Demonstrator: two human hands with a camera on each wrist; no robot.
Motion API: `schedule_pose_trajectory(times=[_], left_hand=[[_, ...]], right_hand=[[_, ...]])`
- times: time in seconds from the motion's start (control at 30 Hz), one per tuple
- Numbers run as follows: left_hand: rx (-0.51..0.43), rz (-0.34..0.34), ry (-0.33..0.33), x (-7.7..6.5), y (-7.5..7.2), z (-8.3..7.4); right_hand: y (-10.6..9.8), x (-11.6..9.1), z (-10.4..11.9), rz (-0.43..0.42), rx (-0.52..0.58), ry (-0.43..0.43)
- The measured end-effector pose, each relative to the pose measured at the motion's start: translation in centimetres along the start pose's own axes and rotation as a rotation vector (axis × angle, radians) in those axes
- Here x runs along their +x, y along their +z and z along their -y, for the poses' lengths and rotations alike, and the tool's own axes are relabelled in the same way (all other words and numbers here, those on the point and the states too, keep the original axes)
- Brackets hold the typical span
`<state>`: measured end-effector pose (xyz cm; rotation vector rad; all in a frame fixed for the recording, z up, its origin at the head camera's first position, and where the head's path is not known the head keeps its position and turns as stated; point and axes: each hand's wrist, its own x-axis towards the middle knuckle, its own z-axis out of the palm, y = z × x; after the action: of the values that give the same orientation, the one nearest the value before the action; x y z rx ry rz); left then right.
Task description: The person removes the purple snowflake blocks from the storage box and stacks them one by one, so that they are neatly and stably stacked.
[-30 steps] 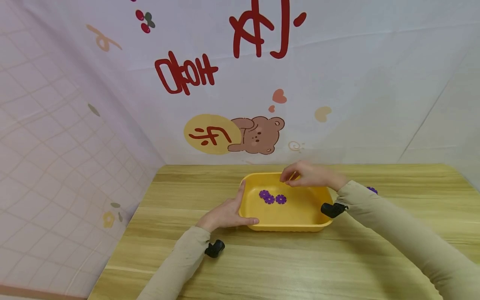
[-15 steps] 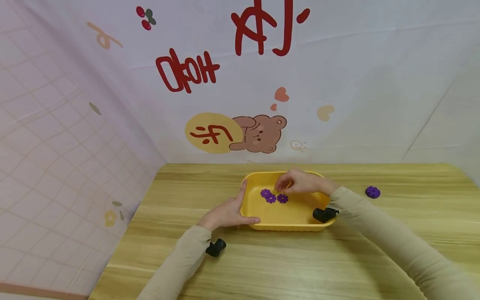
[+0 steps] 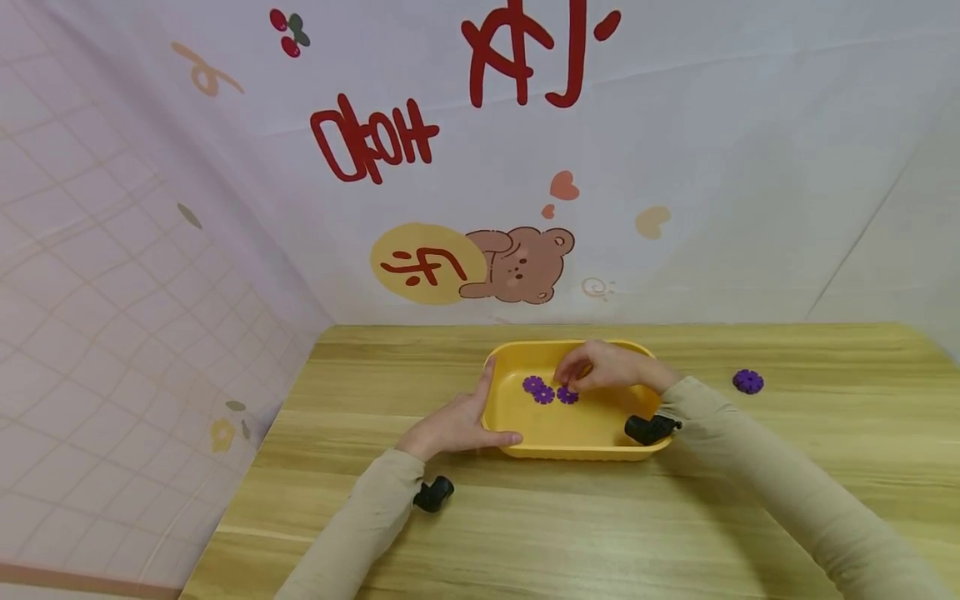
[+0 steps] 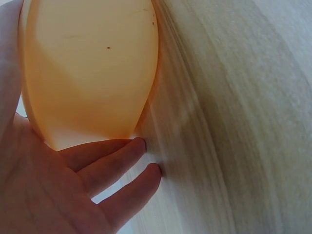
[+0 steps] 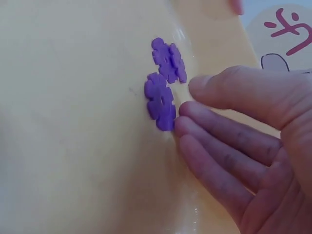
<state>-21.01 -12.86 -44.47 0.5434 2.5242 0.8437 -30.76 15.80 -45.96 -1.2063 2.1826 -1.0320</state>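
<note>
A yellow plastic basin (image 3: 577, 452) sits on the table. My left hand (image 3: 453, 429) rests against its left end, thumb at the near corner and fingers along the outer wall. In the left wrist view those fingers (image 4: 114, 168) are fairly straight. Inside the basin lie two overlapping purple snowflake discs (image 3: 538, 392) and a single purple disc (image 3: 567, 396) beside them. Above that single disc is my right hand (image 3: 607, 367). The right wrist view shows its thumb and fingertips apart, close to the disc (image 5: 160, 102); whether they touch it I cannot tell.
More purple snowflake discs (image 3: 748, 382), seemingly stacked, lie on the wooden table (image 3: 570, 533) to the right of the basin. A white printed cloth (image 3: 712, 167) hangs behind the table's back edge, with another cloth at the left.
My right hand has come down from the basin's far rim into the basin, over the single disc. The purple discs at right came out from behind the sleeve. My left hand stays put.
</note>
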Motion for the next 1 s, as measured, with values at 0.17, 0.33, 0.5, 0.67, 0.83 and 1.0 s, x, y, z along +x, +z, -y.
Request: schedule_pose_trajectory(times=[0.17, 0.33, 0.5, 0.67, 0.83, 1.0], left_hand=[[0.001, 0.004, -0.006, 0.0, -0.2, -0.1], [-0.001, 0.002, -0.003, 0.0, -0.1, -0.1], [-0.013, 0.001, 0.0, 0.0, 0.0, -0.1], [-0.018, -0.004, 0.004, 0.0, 0.2, 0.0], [-0.02, -0.002, 0.002, 0.0, 0.3, 0.1], [-0.025, -0.004, -0.007, 0.0, 0.2, 0.0]], right_hand=[[-0.3, -0.2, 0.4, 0.005, 0.0, 0.001], [-0.6, -0.5, 0.7, 0.017, 0.009, 0.002], [-0.4, -0.7, 0.4, 0.031, -0.005, 0.014], [0.1, -0.6, 0.1, 0.037, 0.006, 0.021], [0.5, -0.7, -0.2, 0.033, 0.024, 0.023], [0.8, -0.6, -0.5, 0.034, 0.007, -0.002]])
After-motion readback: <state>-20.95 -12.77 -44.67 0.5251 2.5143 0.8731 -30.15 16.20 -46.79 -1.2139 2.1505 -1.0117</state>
